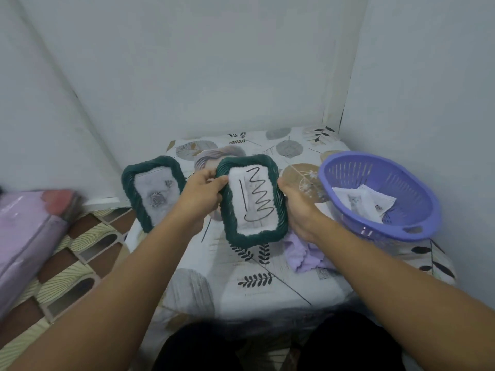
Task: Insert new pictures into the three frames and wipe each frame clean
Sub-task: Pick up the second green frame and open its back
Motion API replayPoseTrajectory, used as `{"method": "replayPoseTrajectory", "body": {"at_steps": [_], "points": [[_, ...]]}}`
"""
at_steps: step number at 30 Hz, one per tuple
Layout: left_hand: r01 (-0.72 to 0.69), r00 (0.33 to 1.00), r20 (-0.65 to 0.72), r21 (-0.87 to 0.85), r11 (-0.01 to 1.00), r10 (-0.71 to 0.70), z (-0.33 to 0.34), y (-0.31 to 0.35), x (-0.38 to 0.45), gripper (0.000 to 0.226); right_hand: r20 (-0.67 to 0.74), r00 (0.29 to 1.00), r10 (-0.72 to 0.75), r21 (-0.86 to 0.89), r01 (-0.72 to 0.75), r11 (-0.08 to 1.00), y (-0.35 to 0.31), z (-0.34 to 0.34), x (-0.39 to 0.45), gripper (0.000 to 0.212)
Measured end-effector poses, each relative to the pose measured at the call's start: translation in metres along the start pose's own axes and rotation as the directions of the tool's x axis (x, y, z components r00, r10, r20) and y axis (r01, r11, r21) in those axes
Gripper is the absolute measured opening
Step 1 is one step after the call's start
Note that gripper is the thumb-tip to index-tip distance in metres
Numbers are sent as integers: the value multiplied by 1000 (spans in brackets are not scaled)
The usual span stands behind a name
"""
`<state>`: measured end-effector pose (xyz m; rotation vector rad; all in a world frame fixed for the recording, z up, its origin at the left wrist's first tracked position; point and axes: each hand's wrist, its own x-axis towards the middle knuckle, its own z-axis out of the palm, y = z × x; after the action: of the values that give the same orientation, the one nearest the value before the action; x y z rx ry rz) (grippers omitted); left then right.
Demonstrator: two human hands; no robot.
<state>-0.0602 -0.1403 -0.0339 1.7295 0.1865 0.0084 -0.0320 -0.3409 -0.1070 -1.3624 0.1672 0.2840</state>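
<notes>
A dark green frame (281,210) with a white sheet bearing a black zigzag scribble is held upright above the table. My left hand (202,195) pinches its upper left rim and my right hand (297,210) grips its right side. A second green frame (128,191), holding a grey rose picture, leans at the table's left edge. A lilac cloth (302,254) lies crumpled on the table under my right wrist. Loose pictures (360,203), one of a cat, lie inside the purple basket (417,226).
The small table wears a leaf-print cloth (254,287) and stands in a corner between pale walls. A lilac bundle (24,236) lies on the patterned floor at left. My dark-clad knees are below the table's front edge.
</notes>
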Motion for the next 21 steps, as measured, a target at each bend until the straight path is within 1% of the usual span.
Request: {"method": "replayPoseTrajectory", "body": {"at_steps": [3,5,8,10,12,13,14,16,18,21], "points": [[39,999,-9,-27,999,-39,-15,-12,-14,11,77,997,18,12,-19,1000,8,13,-8,44],[59,998,-10,-53,997,-59,-22,-17,-20,12,91,996,10,28,-13,1000,9,21,-14,42],[67,997,-19,-83,994,-69,-28,-20,-27,13,80,996,-33,-15,35,999,9,27,-20,39],[64,996,-60,-33,997,-66,-30,-21,-28,14,85,994,-63,-52,68,996,11,31,-22,42],[51,987,-156,119,992,-32,-34,-25,-26,26,75,991,-113,-149,123,981,13,34,-25,54],[38,980,-199,211,977,5,-35,-26,-26,35,59,984,-168,-232,177,956,13,36,-26,57],[9,973,-222,292,956,58,-35,-25,-29,37,42,971,-236,-316,237,919,12,39,-30,55],[-89,962,-209,379,921,178,-31,-21,-36,36,36,922,-386,-456,359,814,11,45,-37,43],[-141,964,-156,384,913,215,-23,-13,-43,43,64,851,-521,-550,466,693,11,54,-48,34],[-113,981,-116,323,940,158,-14,-4,-48,56,177,759,-627,-682,554,477,14,72,-60,25]]}}
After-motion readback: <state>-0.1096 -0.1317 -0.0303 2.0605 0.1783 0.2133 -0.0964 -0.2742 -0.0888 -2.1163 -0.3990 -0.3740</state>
